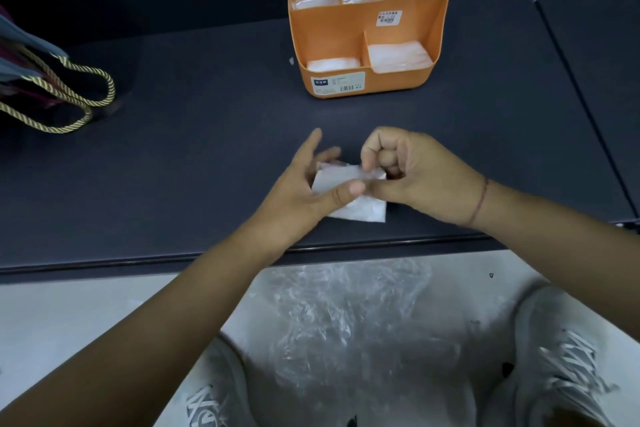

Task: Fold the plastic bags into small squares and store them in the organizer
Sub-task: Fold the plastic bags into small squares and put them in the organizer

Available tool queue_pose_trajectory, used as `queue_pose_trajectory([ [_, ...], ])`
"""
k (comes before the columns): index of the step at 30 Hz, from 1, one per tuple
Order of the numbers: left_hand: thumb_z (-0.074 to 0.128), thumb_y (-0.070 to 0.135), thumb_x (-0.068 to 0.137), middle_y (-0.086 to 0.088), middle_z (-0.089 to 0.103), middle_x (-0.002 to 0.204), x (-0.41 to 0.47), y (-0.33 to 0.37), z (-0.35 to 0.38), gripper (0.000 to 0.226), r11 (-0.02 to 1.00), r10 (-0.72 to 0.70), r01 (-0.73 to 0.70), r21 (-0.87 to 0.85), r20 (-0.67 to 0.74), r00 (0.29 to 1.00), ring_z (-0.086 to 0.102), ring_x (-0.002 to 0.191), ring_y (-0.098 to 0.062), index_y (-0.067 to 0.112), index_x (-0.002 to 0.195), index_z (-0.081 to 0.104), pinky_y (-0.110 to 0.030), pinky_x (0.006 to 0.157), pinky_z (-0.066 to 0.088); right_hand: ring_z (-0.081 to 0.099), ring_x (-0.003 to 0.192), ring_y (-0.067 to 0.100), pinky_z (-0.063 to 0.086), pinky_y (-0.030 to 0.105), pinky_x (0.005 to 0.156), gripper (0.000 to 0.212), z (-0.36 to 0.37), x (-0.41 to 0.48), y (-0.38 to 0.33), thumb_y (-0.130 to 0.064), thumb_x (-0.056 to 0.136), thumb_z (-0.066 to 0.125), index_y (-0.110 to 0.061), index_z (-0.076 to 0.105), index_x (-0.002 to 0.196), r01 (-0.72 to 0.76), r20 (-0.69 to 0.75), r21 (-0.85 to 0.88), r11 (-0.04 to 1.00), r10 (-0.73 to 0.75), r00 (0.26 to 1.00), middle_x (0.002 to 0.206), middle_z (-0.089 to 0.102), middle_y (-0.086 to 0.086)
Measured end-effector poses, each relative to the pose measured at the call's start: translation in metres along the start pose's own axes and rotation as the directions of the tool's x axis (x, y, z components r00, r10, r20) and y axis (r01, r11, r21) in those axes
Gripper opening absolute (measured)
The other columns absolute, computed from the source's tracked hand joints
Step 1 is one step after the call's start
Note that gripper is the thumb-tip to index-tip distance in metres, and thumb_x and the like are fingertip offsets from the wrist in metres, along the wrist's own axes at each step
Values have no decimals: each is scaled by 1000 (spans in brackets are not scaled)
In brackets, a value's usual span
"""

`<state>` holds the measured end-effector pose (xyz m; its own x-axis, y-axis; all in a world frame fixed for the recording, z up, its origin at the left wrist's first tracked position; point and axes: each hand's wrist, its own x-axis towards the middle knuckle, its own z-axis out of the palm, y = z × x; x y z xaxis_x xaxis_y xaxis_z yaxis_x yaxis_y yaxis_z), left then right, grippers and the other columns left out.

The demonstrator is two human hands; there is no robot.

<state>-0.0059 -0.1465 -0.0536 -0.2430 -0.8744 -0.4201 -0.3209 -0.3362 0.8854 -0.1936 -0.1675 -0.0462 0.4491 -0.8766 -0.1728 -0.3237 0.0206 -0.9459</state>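
In the head view, both arms are reaching forward over the dark table (207, 156).

The left hand (304, 184) is lying low over the table with its fingers straight and spread apart, pointing away from the person. It is not gripping anything. Its thumb is pressing down on the middle of the folded bag (362, 210), holding it flat.

The right hand (412, 173) is sitting just to the right of the left hand, and the two thumbs are almost touching. Its fingers are curled in tight. The bent first finger and the thumb are pinching the top edge of the folded bag. A thin thread is going around the right wrist.

The folded bag is a small white square. It is lying on the table under and between the two hands, with its near corner sticking out below them.

The orange organizer (329, 28) is standing on the table past the hands, well apart from them. Small folded bags (398, 54) are already sitting in its five pockets.

A tote bag (69, 97) with rope handles is lying far to the left of the left hand.

Nearer than the hands, a pile of clear plastic bags (346, 322) is resting on the person's lap.
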Motion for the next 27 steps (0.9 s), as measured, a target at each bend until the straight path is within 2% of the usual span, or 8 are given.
queue_pose_trajectory([
  [6, 76, 21, 68, -1, 74, 107, 4, -1, 7, 57, 911, -85, 84, -404, 15, 996, 69, 101, -16, 16, 123, 62, -30, 93, 54, 49, 62, 14, 42, 25, 65, 26, -19, -6, -3, 4, 84, 68, -16, 53, 92, -14, 21, 13, 1000, 14, 1000, 69, 63, 6],
  [10, 72, 9, 80, -3, 76, 95, 11, 8, 9, 29, 885, -103, 16, -465, -164, 981, 72, 85, -11, 11, 108, 69, -20, 71, 54, 60, 70, 7, 48, 21, 67, 36, -21, -5, 2, -20, 75, 76, -21, 61, 108, -159, -153, 233, 959, 197, 968, 78, 68, -1],
  [12, 70, 4, 84, -2, 77, 93, 16, 11, 15, 22, 883, -105, -23, -468, -245, 964, 72, 82, -10, 10, 106, 69, -18, 68, 53, 63, 77, 3, 51, 20, 68, 42, -15, -7, 5, -34, 66, 72, -21, 66, 105, -263, -86, 417, 870, 325, 942, 86, 70, -7],
  [16, 71, 3, 86, 1, 77, 87, 16, 13, 39, 16, 912, -64, -69, -403, -308, 949, 71, 78, -7, 11, 99, 71, -18, 71, 54, 69, 73, 9, 56, 21, 65, 23, -9, -11, 10, -22, 72, 71, -14, 70, 93, -288, -85, 704, 649, 480, 873, 82, 74, -1],
  [18, 70, 1, 86, 6, 74, 75, 19, 14, 44, 14, 933, -22, -97, -346, -324, 946, 66, 65, 0, 14, 92, 71, -14, 65, 50, 69, 68, 8, 56, 20, 60, 9, -12, -12, 11, -14, 84, 68, -13, 69, 92, -250, -181, 722, 645, 525, 832, 77, 74, -1],
  [22, 69, 11, 90, 9, 72, 90, 44, 20, 16, 11, 942, 329, -317, 110, -485, 810, 65, 88, -3, 21, 94, 71, -22, 85, 51, 67, 59, 6, 54, 17, 55, 4, -25, -14, 11, -13, 90, 64, -14, 68, 90, -199, -333, 669, 716, 528, 781, 71, 73, -3],
  [24, 60, 27, 96, 4, 66, 121, 65, 23, -6, 24, 764, 587, -318, 561, -401, 703, 53, 121, -12, 19, 116, 68, -33, 110, 37, 66, 57, 6, 54, 17, 54, 4, -28, -15, 11, -14, 90, 64, -14, 67, 90, -198, -352, 650, 733, 522, 777, 69, 73, -3],
  [27, 37, 47, 101, -7, 46, 149, 90, 22, -27, 57, 422, 669, -264, 868, -102, 736, 25, 147, -24, 9, 142, 49, -36, 121, 0, 65, 56, 6, 53, 16, 53, 5, -24, -16, 13, -13, 91, 63, -11, 68, 92, -220, -338, 627, 748, 515, 787, 68, 72, -2],
])
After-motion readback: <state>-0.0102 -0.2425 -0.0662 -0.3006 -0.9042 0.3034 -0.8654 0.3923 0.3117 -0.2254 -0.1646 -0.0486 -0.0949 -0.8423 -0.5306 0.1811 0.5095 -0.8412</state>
